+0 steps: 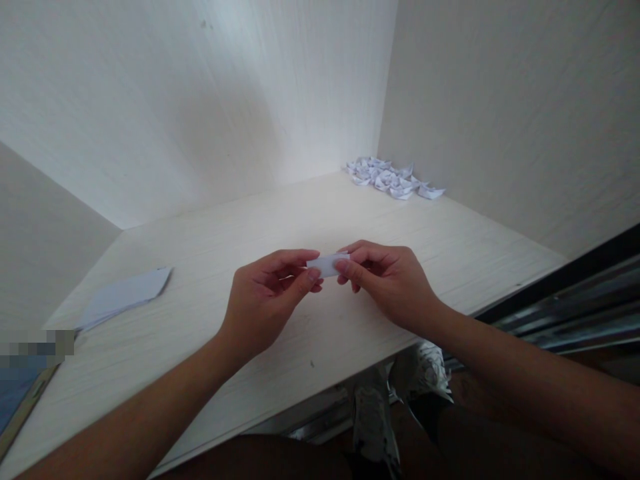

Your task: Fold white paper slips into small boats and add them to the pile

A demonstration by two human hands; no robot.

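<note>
A small folded piece of white paper (326, 265) is held up above the tabletop, between my two hands. My left hand (273, 287) pinches its left end with thumb and fingers. At the other end, my right hand (383, 277) grips the paper, its thumb lying across the near face. Part of the paper is hidden behind the fingers.
Several small folded paper boats (387, 179) lie clustered in the back right corner. A stack of white paper sheets (125, 297) rests on the left of the white tabletop (280, 213). Pale panels stand at the back and both sides. A partly blurred framed object sits at the lower left.
</note>
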